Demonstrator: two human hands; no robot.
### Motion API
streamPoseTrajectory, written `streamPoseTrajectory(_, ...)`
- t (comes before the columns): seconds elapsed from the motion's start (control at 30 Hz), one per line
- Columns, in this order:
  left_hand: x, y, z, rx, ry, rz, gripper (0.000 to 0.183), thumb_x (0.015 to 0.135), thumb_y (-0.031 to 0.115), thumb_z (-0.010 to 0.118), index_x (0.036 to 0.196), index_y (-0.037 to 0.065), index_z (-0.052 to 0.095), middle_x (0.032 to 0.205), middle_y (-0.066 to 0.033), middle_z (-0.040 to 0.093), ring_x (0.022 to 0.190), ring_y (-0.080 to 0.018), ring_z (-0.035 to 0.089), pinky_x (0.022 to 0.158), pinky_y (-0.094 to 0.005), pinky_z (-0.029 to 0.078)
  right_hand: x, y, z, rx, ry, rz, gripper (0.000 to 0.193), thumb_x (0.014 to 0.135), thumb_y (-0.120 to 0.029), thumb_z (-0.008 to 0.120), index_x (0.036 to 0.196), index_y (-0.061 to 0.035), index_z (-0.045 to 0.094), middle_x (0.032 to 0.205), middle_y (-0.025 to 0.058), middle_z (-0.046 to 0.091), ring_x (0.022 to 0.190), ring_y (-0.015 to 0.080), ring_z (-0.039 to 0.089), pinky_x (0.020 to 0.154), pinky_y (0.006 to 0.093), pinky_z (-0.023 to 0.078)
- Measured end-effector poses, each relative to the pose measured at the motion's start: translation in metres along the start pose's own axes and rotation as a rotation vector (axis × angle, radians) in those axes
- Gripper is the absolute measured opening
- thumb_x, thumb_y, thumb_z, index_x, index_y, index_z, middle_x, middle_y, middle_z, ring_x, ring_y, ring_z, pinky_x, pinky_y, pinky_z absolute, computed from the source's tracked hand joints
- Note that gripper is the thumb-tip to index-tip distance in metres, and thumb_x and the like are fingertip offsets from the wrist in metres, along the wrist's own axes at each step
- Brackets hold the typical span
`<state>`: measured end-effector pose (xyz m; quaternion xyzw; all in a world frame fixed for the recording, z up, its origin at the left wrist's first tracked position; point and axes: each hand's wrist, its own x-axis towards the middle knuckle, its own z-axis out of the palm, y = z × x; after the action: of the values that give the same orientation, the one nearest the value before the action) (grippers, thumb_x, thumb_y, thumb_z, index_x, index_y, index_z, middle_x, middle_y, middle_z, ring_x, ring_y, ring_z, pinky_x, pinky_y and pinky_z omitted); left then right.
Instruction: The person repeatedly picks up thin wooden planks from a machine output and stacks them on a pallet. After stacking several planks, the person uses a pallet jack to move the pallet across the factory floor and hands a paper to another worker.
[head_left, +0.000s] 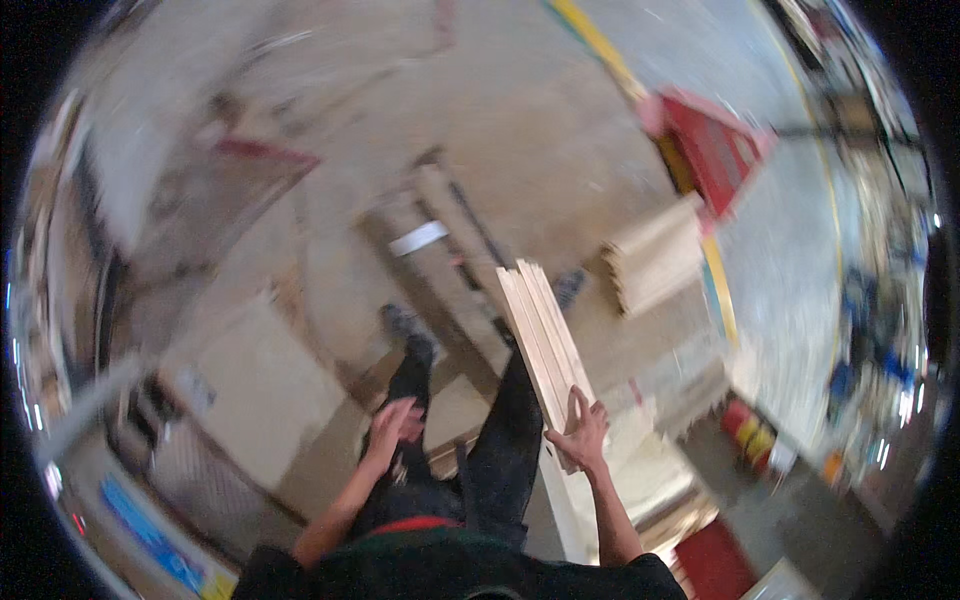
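Note:
My right hand (582, 438) is closed over a bundle of long, pale wooden strips (543, 325), its thumb on one side and its fingers on the other. The strips lie side by side and point away from me, beside my right leg. My left hand (396, 428) is in front of my left thigh, away from the strips. It is slightly blurred, with its fingers loosely apart and nothing visible in them.
A stack of pale boards (655, 255) lies on the floor ahead right, near a red triangular stand (712, 150). A long beam-like piece (455, 240) with a white paper (418, 238) is before my feet. Large panels (265, 390) are at left; a red-yellow cylinder (748, 435) is at right.

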<state>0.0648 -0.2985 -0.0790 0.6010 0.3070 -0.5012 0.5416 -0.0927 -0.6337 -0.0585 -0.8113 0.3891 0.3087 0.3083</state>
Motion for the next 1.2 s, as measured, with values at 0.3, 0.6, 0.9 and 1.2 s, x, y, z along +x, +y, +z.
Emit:
streamPoseTrajectory(0.3, -0.102, 0.043, -0.083, -1.659, -0.605, 0.986, 0.067, 0.085, 0.059, 0.044, 0.125, 0.005, 0.048, 0.12, -0.0159, 0.055, 0.11, -0.0306, 0.053, 0.094, -0.0482, 0.041, -0.117, -0.357, -0.018, -0.442, -0.275, -1.245, 0.106, 0.04, -0.03, 0.083, 0.136, -0.026, 0.038, 0.133, 0.0314, 0.028, 0.119, 0.0485, 0.03, 0.1, 0.0576, 0.023)
streamPoseTrajectory(0.6, -0.131, -0.078, -0.269, -1.582, 0.107, 1.358, 0.086, 0.084, 0.067, 0.034, 0.143, 0.006, 0.02, 0.147, -0.0137, 0.023, 0.132, -0.0323, 0.027, 0.109, -0.0464, 0.023, -0.26, -0.515, 0.194, -0.762, -0.325, -1.729, 0.105, 0.052, -0.048, 0.077, 0.142, -0.0247, 0.027, 0.131, 0.0355, 0.029, 0.121, 0.0499, 0.029, 0.1, 0.0596, 0.02)
streamPoseTrajectory(0.9, -0.202, -0.057, -0.254, -1.679, -0.28, 1.748, 0.084, 0.083, 0.067, 0.035, 0.145, 0.013, 0.017, 0.151, -0.0075, 0.012, 0.136, -0.0312, 0.02, 0.11, -0.0553, 0.011, -0.328, -0.534, 0.333, -0.723, -0.332, -1.786, 0.101, 0.055, -0.04, 0.076, 0.141, -0.0187, 0.028, 0.126, 0.0376, 0.029, 0.118, 0.0535, 0.031, 0.094, 0.0646, 0.024)
streamPoseTrajectory(1.2, -0.2, -0.063, -0.281, -2.095, -0.03, 1.604, 0.086, 0.082, 0.064, 0.043, 0.143, 0.008, 0.022, 0.146, -0.0154, 0.025, 0.132, -0.0368, 0.028, 0.109, -0.0594, 0.015, -0.337, -0.544, 0.344, -0.649, -0.309, -1.811, 0.103, 0.054, -0.041, 0.078, 0.141, -0.0163, 0.029, 0.129, 0.0334, 0.029, 0.116, 0.0513, 0.034, 0.094, 0.0629, 0.025)
